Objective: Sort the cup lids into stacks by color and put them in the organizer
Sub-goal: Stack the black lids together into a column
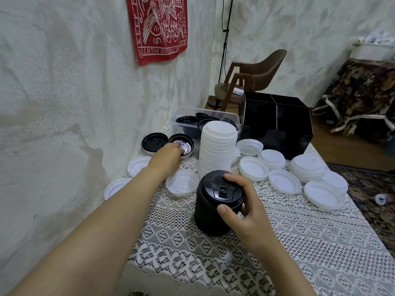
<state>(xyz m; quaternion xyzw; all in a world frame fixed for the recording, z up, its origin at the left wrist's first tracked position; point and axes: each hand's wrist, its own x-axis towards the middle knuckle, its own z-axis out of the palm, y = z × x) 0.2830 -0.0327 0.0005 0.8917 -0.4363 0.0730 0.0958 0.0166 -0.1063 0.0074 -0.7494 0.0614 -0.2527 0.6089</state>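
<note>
A stack of black lids [211, 212] stands on the lace tablecloth near the middle, and my right hand [239, 206] grips its top, thumb on the near side and fingers over the rim. My left hand [168, 155] reaches to the far left and touches an upturned black lid [186, 144]; another upturned black lid [154, 143] lies beside it. A tall stack of white lids [218, 148] stands behind the black stack. The black organizer [277, 120] sits at the table's far end. Loose white lids [284, 180] lie scattered around.
A clear plastic bin [188, 112] holding several black lids sits behind the white stack, against the wall. More white lids [182, 181] lie at the left. A brown chair [256, 77] stands beyond the table. The table's right edge drops to a patterned rug.
</note>
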